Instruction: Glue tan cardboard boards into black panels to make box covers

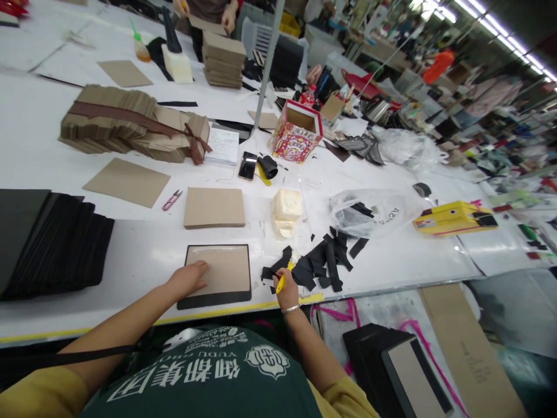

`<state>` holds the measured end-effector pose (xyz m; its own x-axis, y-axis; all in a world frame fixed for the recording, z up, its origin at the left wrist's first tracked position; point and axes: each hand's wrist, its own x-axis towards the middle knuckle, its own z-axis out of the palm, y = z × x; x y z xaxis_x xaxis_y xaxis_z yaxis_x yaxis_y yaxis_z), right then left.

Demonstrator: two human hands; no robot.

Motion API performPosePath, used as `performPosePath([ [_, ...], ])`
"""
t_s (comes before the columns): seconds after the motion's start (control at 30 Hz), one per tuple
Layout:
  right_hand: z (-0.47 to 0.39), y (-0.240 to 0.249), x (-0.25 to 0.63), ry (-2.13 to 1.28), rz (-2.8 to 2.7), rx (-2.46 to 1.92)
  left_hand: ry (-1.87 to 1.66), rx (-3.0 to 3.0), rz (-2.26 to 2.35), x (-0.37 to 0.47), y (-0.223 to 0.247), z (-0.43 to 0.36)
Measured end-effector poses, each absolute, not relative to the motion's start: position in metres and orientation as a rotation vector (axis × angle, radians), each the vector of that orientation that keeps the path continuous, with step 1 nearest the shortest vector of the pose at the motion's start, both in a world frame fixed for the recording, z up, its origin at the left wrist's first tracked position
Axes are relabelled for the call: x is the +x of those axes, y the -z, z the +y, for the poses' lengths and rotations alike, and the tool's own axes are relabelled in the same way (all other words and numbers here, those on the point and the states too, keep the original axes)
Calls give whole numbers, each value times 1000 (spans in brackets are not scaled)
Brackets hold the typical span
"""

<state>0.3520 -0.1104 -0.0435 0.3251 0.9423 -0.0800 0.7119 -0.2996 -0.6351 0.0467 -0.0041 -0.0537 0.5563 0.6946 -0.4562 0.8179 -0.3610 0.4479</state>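
My left hand (190,280) rests with its fingers spread on a beige cardboard panel (228,276), which lies on a slightly larger black sheet (213,299) at the table's front edge. A glossy streak crosses the panel near its top edge. In my right hand (287,292) is a yellow-handled brush (282,283), its pale bristles over a heap of black strips (319,261). Behind the strips stands a cream-coloured block or tub (287,209). A neat stack of beige boards (214,207) sits just beyond the panel.
Black sheets (56,244) are piled at the left, with pink thread snips (172,200) and a tied cardboard bundle (117,122) farther back. A phone (248,166), a red patterned box (298,130), a plastic bag (369,212) and a yellow box (455,218) lie about. A co-worker's hands (228,19) are across the table.
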Motion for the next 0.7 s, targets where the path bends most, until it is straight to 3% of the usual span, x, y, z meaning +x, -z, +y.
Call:
performPosePath([
  [0.2, -94, -11, 310, -770, -1335, -1781, -275, 1957, 924, 100, 6, -10],
  [0.33, -82, -23, 295, -802, -1404, -1647, -131, 1528, 752, 116, -3, -17],
  [0.43, -70, -11, 297, -604, -1505, -1699, -58, 1170, 825, 89, 12, -17],
  [0.7, -32, 59, 287, -342, -1668, -1828, -405, 821, 1383, 18, 63, 4],
])
